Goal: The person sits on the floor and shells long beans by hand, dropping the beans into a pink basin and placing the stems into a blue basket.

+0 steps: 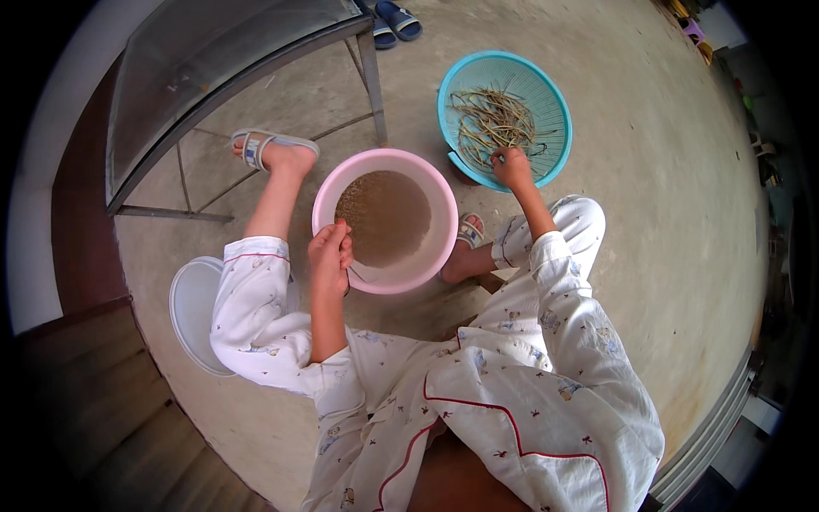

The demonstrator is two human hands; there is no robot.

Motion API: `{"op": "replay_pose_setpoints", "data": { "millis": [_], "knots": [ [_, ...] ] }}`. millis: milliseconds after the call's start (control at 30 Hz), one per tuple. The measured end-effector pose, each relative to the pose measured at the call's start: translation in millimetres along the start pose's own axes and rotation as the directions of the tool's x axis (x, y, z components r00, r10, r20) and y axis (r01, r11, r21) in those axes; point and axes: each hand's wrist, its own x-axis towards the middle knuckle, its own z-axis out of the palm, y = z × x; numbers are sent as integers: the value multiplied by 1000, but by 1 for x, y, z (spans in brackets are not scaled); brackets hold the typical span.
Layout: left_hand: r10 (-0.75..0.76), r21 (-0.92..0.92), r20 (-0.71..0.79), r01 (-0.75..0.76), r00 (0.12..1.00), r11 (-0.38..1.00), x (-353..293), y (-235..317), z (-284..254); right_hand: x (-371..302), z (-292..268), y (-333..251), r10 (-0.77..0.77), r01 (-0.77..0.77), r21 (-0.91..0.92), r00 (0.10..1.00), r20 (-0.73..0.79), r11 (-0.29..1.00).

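Note:
My left hand (pixel 330 253) is closed over the near-left rim of a pink basin (pixel 443 247). A thin dark strand, like a stem, pokes out below its curled fingers. Murky brown water (pixel 388 218) stands in the basin, with foam or bits along its left side. My right hand (pixel 514 167) reaches over the near rim of a turquoise plastic colander (pixel 554 111), its fingers bent together at the edge of a loose heap of thin, brownish-green stems (pixel 490 119). Whatever its fingertips pinch is too small to make out.
A metal-framed table (pixel 247 85) with a glassy top stands at the left. Beside my left leg is a pale round bucket or lid (pixel 192 316). Blue slippers (pixel 397 21) lie on the concrete floor (pixel 648 196) at the far side. My sandalled feet flank the basin.

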Motion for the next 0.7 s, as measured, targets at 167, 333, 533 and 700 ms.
{"op": "replay_pose_setpoints", "data": {
  "millis": [167, 333, 533, 700],
  "knots": [
    [-31, 64, 21, 30, 999, 997, 0, -5, -3, 29, 36, 6, -6, 60, -328, 987, 162, 943],
    [-22, 44, -29, 23, 999, 999, 0, -6, -4, 34, 47, 17, -71, 161, -365, 966, 247, 917],
    [-16, 53, -44, 18, 999, 998, 0, -8, -3, 25, 43, 21, -142, 199, -276, 966, 214, 940],
    [-14, 87, -32, 17, 999, 996, 1, -11, -5, 22, 24, 16, -124, 203, -202, 931, 344, 958]
  ]
}}
